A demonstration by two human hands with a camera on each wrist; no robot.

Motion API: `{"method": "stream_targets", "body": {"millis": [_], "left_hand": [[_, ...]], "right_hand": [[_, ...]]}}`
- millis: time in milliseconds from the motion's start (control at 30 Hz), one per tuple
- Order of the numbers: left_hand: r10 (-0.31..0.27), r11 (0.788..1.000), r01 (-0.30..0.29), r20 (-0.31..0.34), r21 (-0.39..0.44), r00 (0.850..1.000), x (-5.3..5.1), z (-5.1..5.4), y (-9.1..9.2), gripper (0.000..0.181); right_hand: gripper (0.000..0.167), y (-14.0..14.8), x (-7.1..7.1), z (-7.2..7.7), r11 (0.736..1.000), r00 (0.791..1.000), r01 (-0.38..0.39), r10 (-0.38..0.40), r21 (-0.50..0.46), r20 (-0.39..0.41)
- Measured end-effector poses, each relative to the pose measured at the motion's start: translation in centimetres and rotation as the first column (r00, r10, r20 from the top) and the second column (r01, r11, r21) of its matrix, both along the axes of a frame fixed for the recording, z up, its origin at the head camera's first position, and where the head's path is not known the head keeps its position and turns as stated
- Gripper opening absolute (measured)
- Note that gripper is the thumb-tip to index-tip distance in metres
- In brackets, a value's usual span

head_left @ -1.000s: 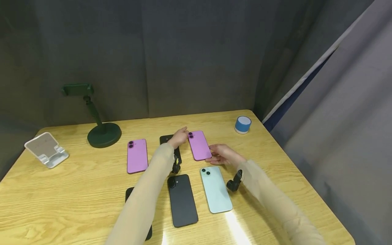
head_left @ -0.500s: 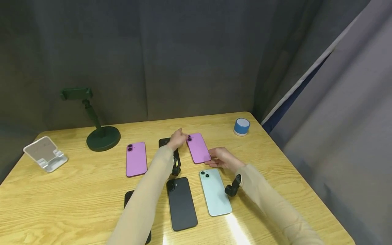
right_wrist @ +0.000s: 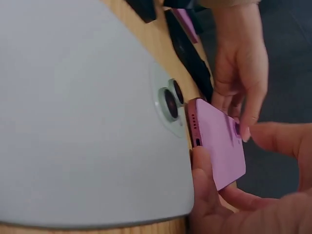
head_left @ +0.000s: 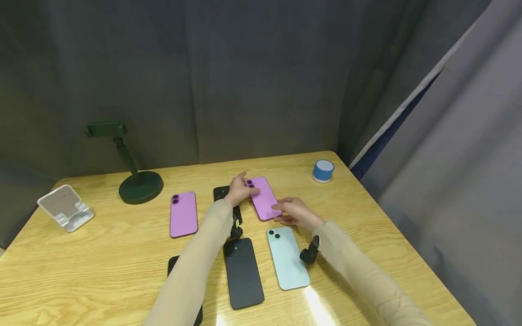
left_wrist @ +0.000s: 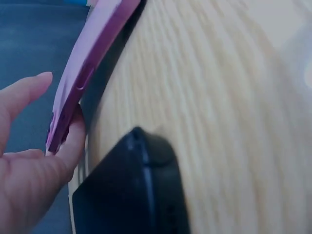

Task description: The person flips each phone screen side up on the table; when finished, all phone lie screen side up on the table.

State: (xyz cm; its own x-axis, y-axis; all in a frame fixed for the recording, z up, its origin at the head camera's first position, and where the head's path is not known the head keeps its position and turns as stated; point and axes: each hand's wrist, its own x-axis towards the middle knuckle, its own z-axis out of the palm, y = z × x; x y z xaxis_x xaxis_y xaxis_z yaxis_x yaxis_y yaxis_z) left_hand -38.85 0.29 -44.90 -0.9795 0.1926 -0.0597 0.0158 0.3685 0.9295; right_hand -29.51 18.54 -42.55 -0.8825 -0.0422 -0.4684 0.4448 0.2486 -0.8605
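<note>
A pink phone [head_left: 266, 201] lies camera side up between both hands, tilted, its near end towards the right. My left hand [head_left: 239, 190] holds its camera end, the thumb above its back; in the left wrist view, fingers of the left hand [left_wrist: 34, 183] curl beneath the raised phone [left_wrist: 80, 70]. At the near right corner my right hand [head_left: 299, 213] grips it, thumb over the back. The right wrist view shows fingers of the right hand [right_wrist: 248, 209] at the bottom edge and beneath the phone [right_wrist: 219, 141].
A mint phone [head_left: 288, 259] and a black phone [head_left: 244, 274] lie nearer. Another black phone [head_left: 220, 192] is partly under the left wrist; one more [head_left: 173, 261] is behind the sleeve. Further left are a pink phone [head_left: 183, 215], green stand [head_left: 140, 186] and white stand [head_left: 67, 210]. A blue cylinder [head_left: 323, 170] stands back right.
My left thumb has come over the back of the pink phone, and my right thumb now lies on its near corner. The phone has shifted slightly.
</note>
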Motion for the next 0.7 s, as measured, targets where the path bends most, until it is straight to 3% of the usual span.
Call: {"method": "stream_targets", "body": {"millis": [100,167,233,300,400,533,600,700], "left_hand": [[0.005,1.000,-0.005,-0.034,-0.022,0.999,0.3,0.4,0.1,0.086],[0.010,0.999,-0.012,-0.053,-0.039,0.999,0.5,0.8,0.2,0.082],[0.018,0.998,-0.022,-0.072,-0.061,0.997,0.8,1.2,0.3,0.077],[0.027,0.996,-0.034,-0.093,-0.082,0.995,1.1,1.6,0.3,0.070],[0.039,0.993,-0.052,-0.119,-0.107,0.992,1.4,2.0,0.1,0.060],[0.046,0.992,-0.061,-0.129,-0.114,0.991,1.8,2.3,-0.2,0.056],[0.041,0.993,-0.055,-0.127,-0.108,0.991,1.9,2.4,-0.3,0.057],[0.019,0.997,-0.028,-0.124,-0.074,0.992,2.1,2.4,-0.5,0.058]], "right_hand": [[0.060,-0.7,0.2,0.0,0.994,0.998,-0.004,0.010,0.106,-0.054],[0.062,-1.3,0.4,0.0,0.973,0.992,-0.030,0.057,0.230,-0.113],[0.068,-2.0,0.5,0.1,0.921,0.978,-0.058,0.130,0.386,-0.165],[0.077,-2.7,0.7,0.1,0.851,0.961,-0.068,0.195,0.521,-0.193],[0.088,-3.5,0.8,-0.3,0.774,0.947,-0.064,0.246,0.630,-0.205],[0.086,-4.1,0.6,-0.7,0.751,0.942,-0.057,0.259,0.658,-0.214],[0.083,-4.2,0.5,-0.8,0.757,0.940,-0.063,0.264,0.651,-0.217],[0.081,-4.0,0.3,-0.7,0.787,0.943,-0.080,0.259,0.612,-0.210]]}}
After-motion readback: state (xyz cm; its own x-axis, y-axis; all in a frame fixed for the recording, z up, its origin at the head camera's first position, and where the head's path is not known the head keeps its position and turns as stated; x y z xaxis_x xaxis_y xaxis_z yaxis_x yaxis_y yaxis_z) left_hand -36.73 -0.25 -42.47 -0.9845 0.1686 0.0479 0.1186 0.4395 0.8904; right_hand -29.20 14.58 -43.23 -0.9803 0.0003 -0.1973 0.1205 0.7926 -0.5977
